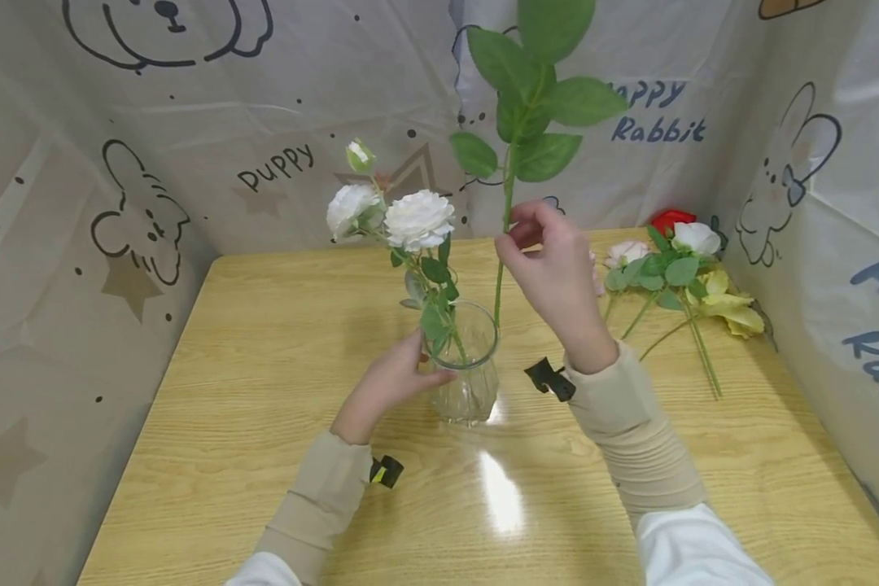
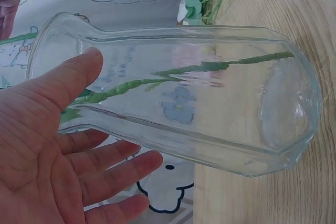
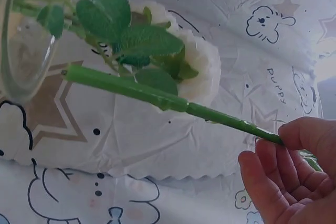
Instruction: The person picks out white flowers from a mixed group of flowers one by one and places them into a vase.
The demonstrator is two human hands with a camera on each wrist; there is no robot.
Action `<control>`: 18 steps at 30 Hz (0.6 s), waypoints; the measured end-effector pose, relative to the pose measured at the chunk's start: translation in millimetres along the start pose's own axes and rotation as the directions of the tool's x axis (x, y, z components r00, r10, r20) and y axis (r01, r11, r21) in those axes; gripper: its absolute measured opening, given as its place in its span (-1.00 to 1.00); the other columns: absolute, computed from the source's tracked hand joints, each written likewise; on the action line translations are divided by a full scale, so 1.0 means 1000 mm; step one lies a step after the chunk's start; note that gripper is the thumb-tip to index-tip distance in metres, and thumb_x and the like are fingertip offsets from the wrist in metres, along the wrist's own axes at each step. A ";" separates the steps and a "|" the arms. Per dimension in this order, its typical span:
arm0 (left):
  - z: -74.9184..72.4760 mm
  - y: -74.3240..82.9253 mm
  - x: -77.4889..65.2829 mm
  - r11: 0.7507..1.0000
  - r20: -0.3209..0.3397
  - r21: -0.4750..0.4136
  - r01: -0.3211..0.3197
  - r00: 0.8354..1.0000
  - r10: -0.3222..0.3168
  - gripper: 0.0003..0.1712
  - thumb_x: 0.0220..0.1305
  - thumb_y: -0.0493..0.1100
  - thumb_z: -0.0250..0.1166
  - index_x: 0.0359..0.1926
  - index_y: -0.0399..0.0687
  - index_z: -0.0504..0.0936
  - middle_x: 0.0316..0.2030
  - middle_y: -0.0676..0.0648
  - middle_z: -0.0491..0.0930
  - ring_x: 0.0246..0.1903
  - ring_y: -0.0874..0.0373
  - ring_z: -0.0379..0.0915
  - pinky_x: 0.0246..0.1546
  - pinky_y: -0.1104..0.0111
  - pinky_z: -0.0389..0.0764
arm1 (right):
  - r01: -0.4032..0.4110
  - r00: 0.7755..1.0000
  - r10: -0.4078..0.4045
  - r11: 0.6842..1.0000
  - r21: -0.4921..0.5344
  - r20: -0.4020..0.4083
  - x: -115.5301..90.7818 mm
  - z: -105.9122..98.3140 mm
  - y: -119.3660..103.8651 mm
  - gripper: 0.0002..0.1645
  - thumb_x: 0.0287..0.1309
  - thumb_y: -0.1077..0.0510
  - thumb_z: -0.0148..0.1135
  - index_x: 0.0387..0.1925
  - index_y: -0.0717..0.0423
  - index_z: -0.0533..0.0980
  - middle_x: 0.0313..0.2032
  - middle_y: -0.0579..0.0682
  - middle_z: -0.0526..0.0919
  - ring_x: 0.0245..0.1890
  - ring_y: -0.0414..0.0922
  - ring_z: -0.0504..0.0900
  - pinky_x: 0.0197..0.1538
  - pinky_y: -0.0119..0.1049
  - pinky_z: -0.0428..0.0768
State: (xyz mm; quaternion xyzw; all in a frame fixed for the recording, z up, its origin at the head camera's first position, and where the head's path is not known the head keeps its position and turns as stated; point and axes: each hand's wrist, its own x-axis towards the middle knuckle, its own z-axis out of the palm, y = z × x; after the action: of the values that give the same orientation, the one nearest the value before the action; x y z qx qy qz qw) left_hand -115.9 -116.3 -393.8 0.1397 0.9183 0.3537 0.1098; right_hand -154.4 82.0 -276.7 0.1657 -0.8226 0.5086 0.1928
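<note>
The right hand (image 1: 557,277) pinches a long, green, plastic-looking stem with broad oval leaves (image 1: 509,187), its long axis near upright and its bare lower end just right of the mouth of a clear, faceted glass vase (image 1: 470,397) (whether it touches the rim, I cannot tell). The left hand (image 1: 388,382), fingers loosely spread, touches the vase's neck from the left. A white-flowered spray (image 1: 419,220) leans inside; the vase stands on the pale wooden worktop (image 1: 264,366).
</note>
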 end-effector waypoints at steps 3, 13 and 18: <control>0.000 -0.001 0.001 1.000 -0.004 -0.008 -0.011 1.000 0.011 -0.01 0.04 -0.02 0.33 0.37 0.14 -0.08 0.12 -0.06 0.38 -0.09 0.02 0.43 -0.13 0.19 0.50 | -0.004 1.000 0.003 0.999 0.037 0.028 -0.003 0.004 -0.001 -0.81 0.02 0.35 0.14 -0.26 0.33 0.46 -0.45 0.09 0.55 -0.43 -0.14 0.51 -0.37 -0.36 0.59; 0.000 0.000 0.000 1.000 0.001 -0.016 -0.010 1.000 0.010 -0.04 0.04 -0.03 0.33 0.37 0.10 -0.05 0.12 -0.07 0.38 -0.09 0.02 0.42 -0.13 0.21 0.50 | -0.045 0.993 0.039 0.998 0.049 0.115 -0.016 0.021 0.014 -0.84 0.01 0.35 0.15 -0.30 0.34 0.46 -0.46 0.11 0.56 -0.44 -0.09 0.54 -0.38 -0.32 0.60; 0.000 -0.001 0.000 1.000 -0.005 -0.008 -0.006 1.000 0.006 -0.03 0.04 -0.02 0.33 0.37 0.11 -0.06 0.12 -0.07 0.37 -0.10 0.01 0.43 -0.15 0.20 0.51 | -0.054 0.988 0.052 0.998 0.012 0.144 -0.025 0.026 0.024 -0.84 -0.01 0.37 0.16 -0.31 0.36 0.46 -0.47 0.12 0.56 -0.47 -0.08 0.53 -0.36 -0.33 0.59</control>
State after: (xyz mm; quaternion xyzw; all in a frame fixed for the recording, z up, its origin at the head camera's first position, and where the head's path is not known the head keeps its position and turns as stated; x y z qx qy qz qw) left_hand -116.0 -116.6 -394.5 0.1410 0.9168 0.3578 0.1071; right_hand -147.8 70.4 -318.2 0.1817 -0.8345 0.5066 0.1181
